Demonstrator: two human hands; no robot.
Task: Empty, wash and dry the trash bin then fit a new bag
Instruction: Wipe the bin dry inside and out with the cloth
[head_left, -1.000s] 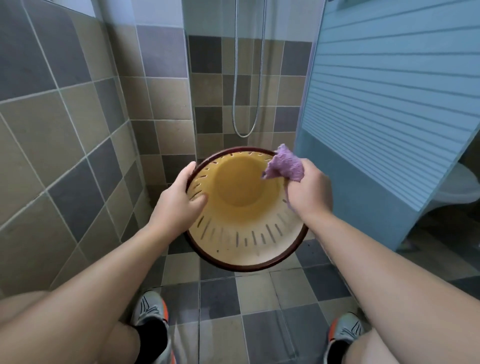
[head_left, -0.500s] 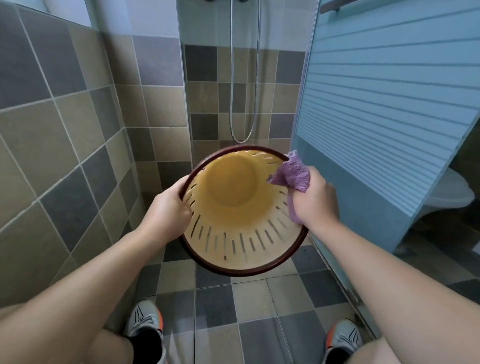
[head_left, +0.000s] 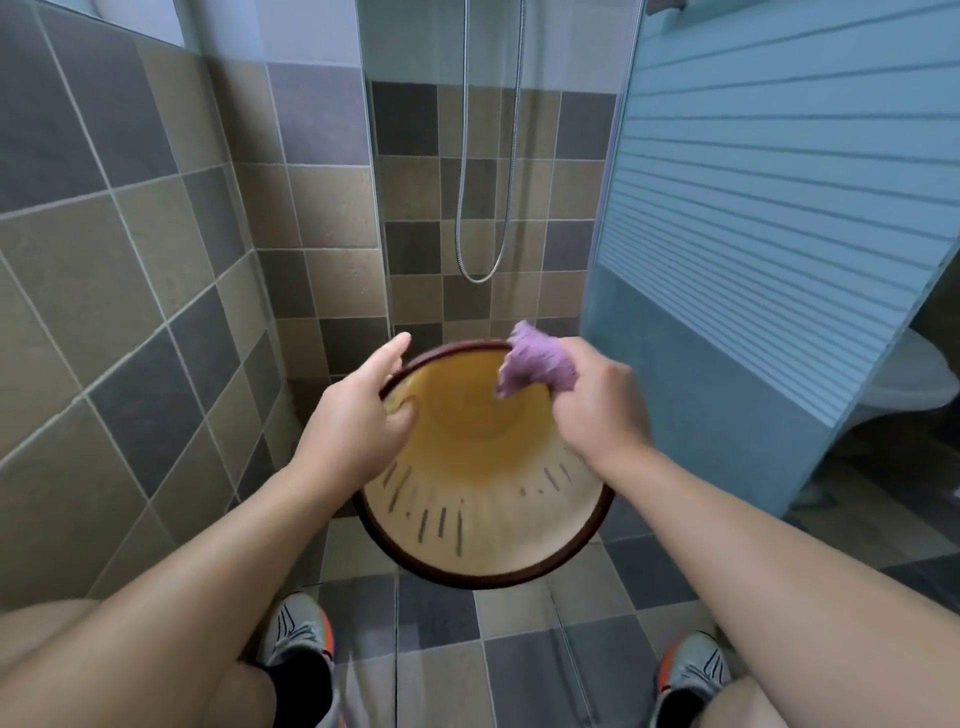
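Observation:
The yellow slotted trash bin (head_left: 483, 509) with a dark red rim is tilted toward me, its inside in full view and bare. My left hand (head_left: 358, 421) grips the rim on the left, thumb inside the bin, index finger stretched up over the edge. My right hand (head_left: 597, 410) is closed on a bunched purple cloth (head_left: 535, 364), which sits at the upper right of the rim, against the inner wall. The picture is slightly blurred around both hands.
I stand on a tiled floor (head_left: 441, 623) in a bathroom; my two shoes show at the bottom. A tiled wall (head_left: 104, 312) rises on the left, a shower hose (head_left: 488, 156) hangs behind, a blue striped glass panel (head_left: 779, 208) and a toilet (head_left: 904, 384) stand on the right.
The bin has dropped lower and tipped further toward me. My left hand has shifted up the rim with its finger raised. The cloth has slid up the right inner wall to the rim.

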